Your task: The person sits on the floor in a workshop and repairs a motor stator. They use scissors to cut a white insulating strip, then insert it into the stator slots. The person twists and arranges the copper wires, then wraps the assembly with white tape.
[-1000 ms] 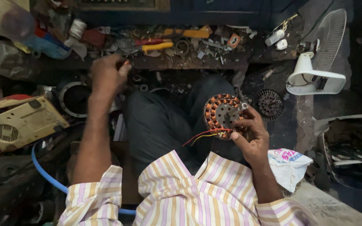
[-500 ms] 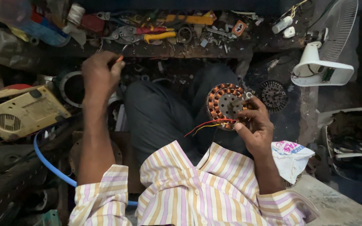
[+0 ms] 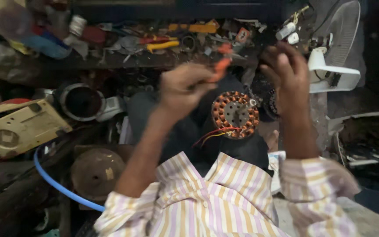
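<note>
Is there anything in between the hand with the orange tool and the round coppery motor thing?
Nothing visible. The left hand grips an orange-handled tool, blurred, just above the round copper-wound motor part resting on the lap. Only open space shows between them. The right hand is raised off to the side.

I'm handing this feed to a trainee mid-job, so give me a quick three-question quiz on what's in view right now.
1. True or false: the copper-wound motor stator rests on the person's lap, with neither hand gripping it.
2. Which hand holds the orange-handled tool? A) left hand B) right hand C) neither
3. Fill in: the stator's loose wires trail from its lower ____ side as the head view shows it.

Key: 1 true; 2 A; 3 left.
</note>
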